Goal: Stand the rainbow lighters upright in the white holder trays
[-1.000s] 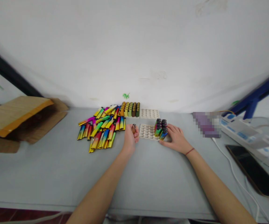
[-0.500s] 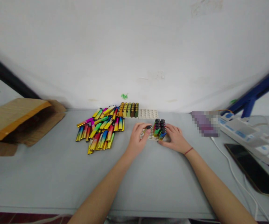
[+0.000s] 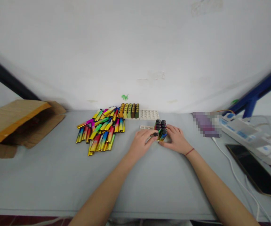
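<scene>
My left hand (image 3: 141, 143) pinches a lighter (image 3: 156, 134) by its black top, at the left side of a small group of upright lighters (image 3: 163, 128). These have black tops and shiny rainbow bodies. They stand in a white tray with round holes (image 3: 146, 127), mostly hidden by my left hand and the lighters. My right hand (image 3: 176, 139) rests against the group's right side, fingers apart, thumb towards the near corner. Left of my hands, a loose pile of rainbow and gold lighters (image 3: 102, 128) lies on the table.
Behind the pile stands a block of upright lighters (image 3: 129, 110), beside a second white holed tray (image 3: 149, 114). An open cardboard box (image 3: 20, 121) is at the left. A power strip (image 3: 248, 135), a black phone (image 3: 253, 168) and white cables (image 3: 229, 160) lie right. The wall (image 3: 135, 56) closes the back.
My left hand has moved right and slightly nearer with its lighter, now up against the standing group. My right hand stays in place.
</scene>
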{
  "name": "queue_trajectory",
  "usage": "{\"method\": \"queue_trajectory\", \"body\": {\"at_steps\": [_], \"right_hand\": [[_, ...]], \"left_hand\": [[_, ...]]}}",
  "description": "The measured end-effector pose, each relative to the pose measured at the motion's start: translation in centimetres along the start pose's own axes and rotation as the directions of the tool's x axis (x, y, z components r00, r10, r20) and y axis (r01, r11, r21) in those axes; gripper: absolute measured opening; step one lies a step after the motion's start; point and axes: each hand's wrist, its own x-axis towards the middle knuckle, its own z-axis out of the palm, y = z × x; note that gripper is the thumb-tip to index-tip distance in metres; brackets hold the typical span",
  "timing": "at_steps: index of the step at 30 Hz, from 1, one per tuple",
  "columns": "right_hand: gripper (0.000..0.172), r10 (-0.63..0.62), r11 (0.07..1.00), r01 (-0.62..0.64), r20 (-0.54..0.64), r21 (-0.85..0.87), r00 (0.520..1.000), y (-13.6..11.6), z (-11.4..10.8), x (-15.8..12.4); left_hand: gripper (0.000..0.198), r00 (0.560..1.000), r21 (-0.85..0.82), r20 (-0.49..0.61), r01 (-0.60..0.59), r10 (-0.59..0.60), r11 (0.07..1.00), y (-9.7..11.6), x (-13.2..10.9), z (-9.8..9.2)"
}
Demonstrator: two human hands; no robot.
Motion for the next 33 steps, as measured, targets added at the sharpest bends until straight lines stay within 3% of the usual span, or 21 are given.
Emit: {"method": "queue_trajectory", "body": {"at_steps": [18, 22, 25, 28, 31, 33], "right_hand": [[0.068, 0.004, 1.000, -0.004, 0.000, 0.004, 1.000, 0.2, 0.1, -0.1], [0.070, -0.001, 1.000, 0.001, 0.003, 0.006, 1.000, 0.3, 0.1, -0.1], [0.068, 0.001, 1.000, -0.001, 0.006, 0.010, 1.000, 0.3, 0.1, 0.0], [0.068, 0.000, 1.000, 0.000, 0.007, 0.010, 1.000, 0.2, 0.1, 0.0], [0.068, 0.000, 1.000, 0.000, 0.001, 0.010, 1.000, 0.2, 0.2, 0.0], [0.068, 0.001, 1.000, -0.001, -0.001, 0.012, 1.000, 0.2, 0.2, 0.0]], "left_hand": [[0.035, 0.992, 0.229, -0.017, -0.119, 0.126, 0.966, 0.2, 0.0, -0.7], [0.033, 0.983, 0.279, -0.119, -0.099, 0.137, 0.955, -0.3, 0.4, -2.4], [0.029, 0.962, 0.342, -0.259, 0.009, 0.085, 0.940, -1.1, 0.9, -5.0], [0.029, 0.882, 0.419, -0.460, 0.322, -0.108, 0.849, -2.6, 0.7, -8.5], [0.030, 0.709, 0.418, -0.622, 0.659, -0.332, 0.625, -5.1, -0.7, -12.2], [0.025, 0.628, 0.354, -0.641, 0.752, -0.441, 0.556, -7.0, -2.1, -14.3]]}}
